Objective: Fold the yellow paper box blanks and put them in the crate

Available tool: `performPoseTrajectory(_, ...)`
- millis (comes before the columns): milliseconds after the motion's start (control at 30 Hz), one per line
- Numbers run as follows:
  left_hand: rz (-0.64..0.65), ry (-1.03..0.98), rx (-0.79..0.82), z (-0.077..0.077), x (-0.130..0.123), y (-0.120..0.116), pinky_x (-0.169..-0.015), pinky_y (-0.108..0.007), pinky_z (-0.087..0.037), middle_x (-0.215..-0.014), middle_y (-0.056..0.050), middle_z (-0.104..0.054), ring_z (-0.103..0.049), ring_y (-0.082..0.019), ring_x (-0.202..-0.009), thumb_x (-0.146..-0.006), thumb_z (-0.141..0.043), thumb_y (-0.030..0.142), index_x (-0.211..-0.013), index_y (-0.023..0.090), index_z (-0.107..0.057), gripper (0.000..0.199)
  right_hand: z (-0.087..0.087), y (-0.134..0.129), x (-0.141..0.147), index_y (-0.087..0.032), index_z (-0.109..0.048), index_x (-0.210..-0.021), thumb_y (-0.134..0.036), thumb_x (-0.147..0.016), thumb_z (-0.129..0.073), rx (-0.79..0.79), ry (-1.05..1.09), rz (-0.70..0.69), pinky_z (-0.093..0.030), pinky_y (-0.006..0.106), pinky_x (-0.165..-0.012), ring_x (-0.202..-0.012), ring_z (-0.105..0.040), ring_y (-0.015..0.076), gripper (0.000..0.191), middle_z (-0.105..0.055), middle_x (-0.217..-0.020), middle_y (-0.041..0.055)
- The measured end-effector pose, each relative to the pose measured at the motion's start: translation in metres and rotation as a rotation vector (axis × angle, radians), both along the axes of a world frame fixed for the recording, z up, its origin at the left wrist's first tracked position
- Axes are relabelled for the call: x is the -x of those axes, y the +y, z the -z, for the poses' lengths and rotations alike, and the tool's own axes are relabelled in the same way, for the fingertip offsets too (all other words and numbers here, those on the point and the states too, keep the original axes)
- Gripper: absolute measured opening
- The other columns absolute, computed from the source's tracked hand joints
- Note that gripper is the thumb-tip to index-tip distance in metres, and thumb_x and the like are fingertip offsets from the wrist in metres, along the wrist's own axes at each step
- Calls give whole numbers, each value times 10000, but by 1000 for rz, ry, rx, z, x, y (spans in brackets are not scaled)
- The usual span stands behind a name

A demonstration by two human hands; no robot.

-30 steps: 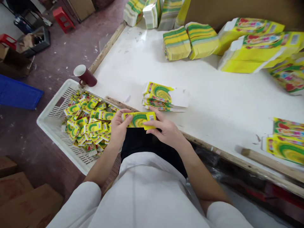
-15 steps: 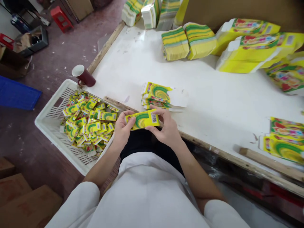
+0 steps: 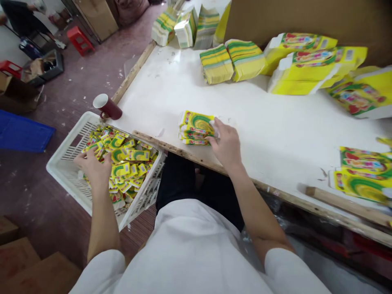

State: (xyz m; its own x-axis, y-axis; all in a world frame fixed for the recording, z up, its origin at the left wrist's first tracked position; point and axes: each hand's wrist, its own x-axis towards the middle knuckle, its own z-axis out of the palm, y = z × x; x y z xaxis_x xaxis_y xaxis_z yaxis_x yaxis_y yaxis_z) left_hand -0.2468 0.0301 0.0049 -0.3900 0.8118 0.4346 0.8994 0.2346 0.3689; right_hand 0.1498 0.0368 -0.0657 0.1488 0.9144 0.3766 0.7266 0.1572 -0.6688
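Over the white basket [image 3: 71,184], my left hand [image 3: 94,164] is spread with its fingers apart and nothing held in it. Below and around it lie many small folded yellow-green boxes [image 3: 121,169]. On the white table [image 3: 275,126], my right hand [image 3: 226,143] has its thumb and fingers at the right end of a small stack of flat yellow-green cartons [image 3: 197,127]. The carton ends there are partly hidden by the fingers.
A maroon mug [image 3: 108,107] stands at the table's left corner. Bundled cartons [image 3: 247,59] line the far side. Flat cartons [image 3: 364,175] and a wooden strip [image 3: 346,204] lie at the right. A person's leg shows at top left, near a red stool [image 3: 80,40].
The box held between both hands has left them. My left hand has moved left over the basket and opened; my right hand has moved up to the carton stack. The view has shifted slightly.
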Motion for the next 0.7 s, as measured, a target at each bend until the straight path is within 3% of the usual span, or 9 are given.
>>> performPoseTrajectory(67,-3,34,-19,4,6,0,-1114,-570,-336,-1284,-162,-438,-414,-369,-1286,-714,-774,313,-1169,146,-612,511,6,9,-2,-203,-555,-1286,-192,-855,-573,50,-41,-13,-471,531,-969,-1031,-606,318,432,-685,-1092,121)
performPoseTrajectory(133,98,-50,-59,12,-10,-4,-1077,-517,-404,-1312,-161,-448,-419,-339,-1303,-752,-739,350,-1171,163,-603,478,7,11,1,-191,-569,-1232,-171,-830,-578,50,-63,7,-467,525,-951,-1012,-603,314,402,-675,-1058,119)
performPoseTrajectory(200,268,-249,-77,23,-45,-9,-992,-431,-486,-1302,-139,-492,-468,-288,-1274,-806,-683,390,-1168,192,-587,424,0,5,6,-180,-547,-1213,-173,-802,-605,23,-54,45,-457,529,-949,-1006,-592,311,415,-651,-1033,115)
performPoseTrajectory(267,492,-569,-59,34,-88,-14,-942,-378,-518,-1266,-112,-545,-555,-241,-1179,-796,-698,465,-1214,231,-538,505,-12,-6,14,-194,-503,-1218,-187,-783,-637,13,30,30,-476,505,-917,-950,-596,284,454,-626,-984,82)
performPoseTrajectory(333,739,-921,22,41,-132,-17,-929,-375,-531,-1289,-121,-557,-586,-248,-1164,-706,-760,581,-1271,262,-494,702,-23,-22,26,-229,-465,-1217,-212,-778,-673,38,186,-70,-510,447,-857,-872,-603,243,486,-601,-930,36)
performPoseTrajectory(400,863,-1196,40,43,-171,-20,-909,-390,-543,-1240,-117,-582,-598,-274,-1160,-611,-757,717,-1246,268,-509,817,-32,-39,39,-253,-450,-1198,-243,-787,-703,93,368,-241,-529,387,-797,-808,-603,206,483,-582,-887,5)
performPoseTrajectory(533,665,-1436,-12,30,-216,-22,-814,-374,-555,-935,-60,-595,-635,-217,-917,-734,-564,801,-1069,260,-557,637,-37,-66,65,-255,-449,-1201,-385,-827,-719,168,693,-510,-539,325,-729,-790,-600,176,480,-575,-889,5)
performPoseTrajectory(633,547,-1450,-121,19,-223,-20,-724,-316,-535,-756,-4,-490,-548,-152,-704,-734,-498,845,-942,258,-545,624,-34,-72,75,-235,-520,-1201,-481,-795,-747,163,697,-511,-537,351,-766,-850,-597,196,526,-600,-979,47)
performPoseTrajectory(700,538,-1447,-107,17,-220,-21,-718,-295,-530,-753,-2,-496,-536,-144,-697,-687,-470,900,-912,252,-561,693,-31,-70,76,-226,-578,-1149,-500,-793,-745,167,683,-493,-534,353,-748,-816,-592,193,479,-611,-954,48)
